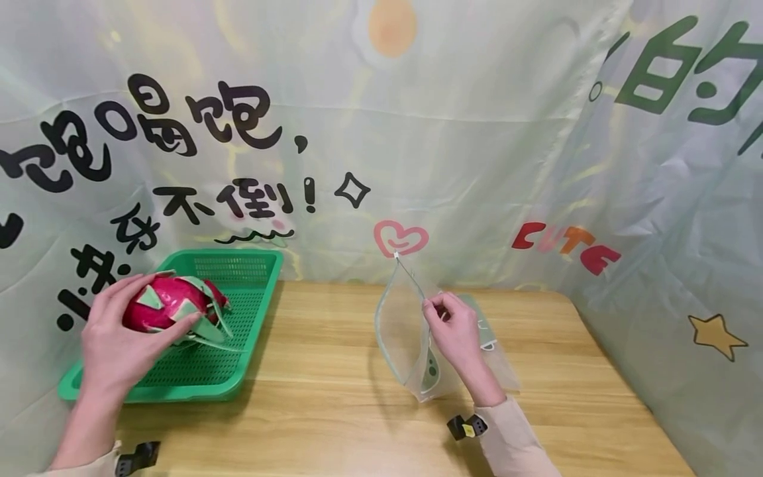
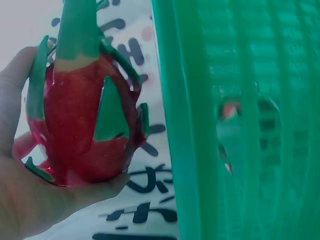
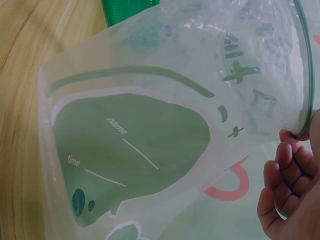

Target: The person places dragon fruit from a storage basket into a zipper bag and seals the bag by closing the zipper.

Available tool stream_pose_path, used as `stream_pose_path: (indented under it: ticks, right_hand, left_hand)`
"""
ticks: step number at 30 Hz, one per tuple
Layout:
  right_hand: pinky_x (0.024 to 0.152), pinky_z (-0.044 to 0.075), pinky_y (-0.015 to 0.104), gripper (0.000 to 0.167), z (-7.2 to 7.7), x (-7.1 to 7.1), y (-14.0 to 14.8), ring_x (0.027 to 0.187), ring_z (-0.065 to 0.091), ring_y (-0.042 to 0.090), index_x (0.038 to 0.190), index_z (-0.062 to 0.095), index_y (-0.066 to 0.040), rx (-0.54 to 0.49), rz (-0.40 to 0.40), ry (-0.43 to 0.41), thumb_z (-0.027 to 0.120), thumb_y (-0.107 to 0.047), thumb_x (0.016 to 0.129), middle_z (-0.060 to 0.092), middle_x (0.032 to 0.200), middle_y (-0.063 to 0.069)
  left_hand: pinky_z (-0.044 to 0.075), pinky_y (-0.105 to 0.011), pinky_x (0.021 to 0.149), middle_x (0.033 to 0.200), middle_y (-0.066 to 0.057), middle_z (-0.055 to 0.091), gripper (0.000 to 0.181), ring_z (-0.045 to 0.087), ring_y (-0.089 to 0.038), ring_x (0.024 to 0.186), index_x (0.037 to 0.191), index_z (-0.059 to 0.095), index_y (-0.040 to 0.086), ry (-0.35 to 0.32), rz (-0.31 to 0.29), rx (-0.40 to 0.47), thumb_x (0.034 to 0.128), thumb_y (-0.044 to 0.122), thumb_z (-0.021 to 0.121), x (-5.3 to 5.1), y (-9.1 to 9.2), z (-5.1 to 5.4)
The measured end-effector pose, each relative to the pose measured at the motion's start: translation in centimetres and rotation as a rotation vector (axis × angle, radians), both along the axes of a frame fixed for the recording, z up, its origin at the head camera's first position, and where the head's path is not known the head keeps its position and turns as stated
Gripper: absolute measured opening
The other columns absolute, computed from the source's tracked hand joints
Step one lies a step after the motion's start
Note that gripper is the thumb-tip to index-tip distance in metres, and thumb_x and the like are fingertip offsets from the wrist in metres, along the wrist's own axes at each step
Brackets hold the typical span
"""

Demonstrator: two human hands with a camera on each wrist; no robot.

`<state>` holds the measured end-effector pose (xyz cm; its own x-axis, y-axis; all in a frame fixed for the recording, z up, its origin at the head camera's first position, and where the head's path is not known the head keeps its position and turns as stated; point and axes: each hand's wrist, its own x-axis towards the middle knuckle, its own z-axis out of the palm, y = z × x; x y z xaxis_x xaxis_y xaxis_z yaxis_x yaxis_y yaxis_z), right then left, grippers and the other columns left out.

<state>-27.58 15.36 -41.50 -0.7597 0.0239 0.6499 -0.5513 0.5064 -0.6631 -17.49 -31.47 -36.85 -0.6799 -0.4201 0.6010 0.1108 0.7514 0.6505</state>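
My left hand grips a red dragon fruit with green scales, holding it over the green basket. In the left wrist view the thumb and fingers wrap the dragon fruit beside the basket's wall. My right hand pinches the rim of a clear zip bag, whose mouth gapes toward the left. In the right wrist view the bag shows a green printed patch reading "name" and "time", and the hand pinches its edge.
Beneath the bag and basket lies a wooden table. A printed cloth with lettering hangs behind and at both sides. Another flat bag with a green print seems to lie behind the right hand, partly hidden.
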Motion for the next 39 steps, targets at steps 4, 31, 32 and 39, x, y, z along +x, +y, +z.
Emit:
stream_pose_path:
  ticks: [4,31,32,39]
  right_hand:
    - [0.057,0.046,0.022,0.012,0.1,0.2,0.1,0.066,0.057,0.014,0.08,0.071,-0.007,-0.005,-0.002,-0.007,0.073,-0.003,0.091,0.064,0.075,0.001]
    - [0.055,0.046,0.022,0.013,0.4,0.3,-0.3,0.067,0.056,0.015,0.081,0.072,-0.008,0.0,0.025,-0.037,0.073,-0.005,0.094,0.062,0.075,0.0]
    - [0.055,0.046,0.022,0.013,0.3,0.3,-0.3,0.066,0.056,0.015,0.081,0.071,-0.009,0.001,0.024,-0.034,0.073,-0.005,0.094,0.061,0.075,0.0]
    - [0.055,0.045,0.022,0.014,0.2,0.4,-0.3,0.066,0.056,0.015,0.08,0.071,-0.009,0.004,0.012,-0.025,0.073,-0.005,0.093,0.061,0.073,0.0]
  left_hand:
    - [0.037,-0.01,0.103,0.151,-0.001,0.052,0.088,0.045,-0.016,0.137,0.143,0.065,0.023,0.101,-0.018,0.06,0.0628,0.011,0.099,-1.0,1.8,0.1]
    - [0.055,-0.012,0.081,0.151,-0.015,0.05,0.084,0.046,-0.022,0.138,0.141,0.06,-0.001,0.459,-0.511,0.398,0.0626,-0.014,0.087,-6.8,13.9,-0.9]
    - [0.056,-0.012,0.08,0.151,-0.014,0.049,0.084,0.046,-0.022,0.137,0.141,0.06,-0.001,0.463,-0.531,0.411,0.0633,-0.014,0.087,-6.9,14.4,-1.0]
    - [0.058,-0.023,0.09,0.152,-0.013,0.048,0.084,0.05,-0.03,0.134,0.142,0.059,0.0,0.47,-0.658,0.457,0.0647,-0.011,0.087,-7.5,17.5,-1.4]
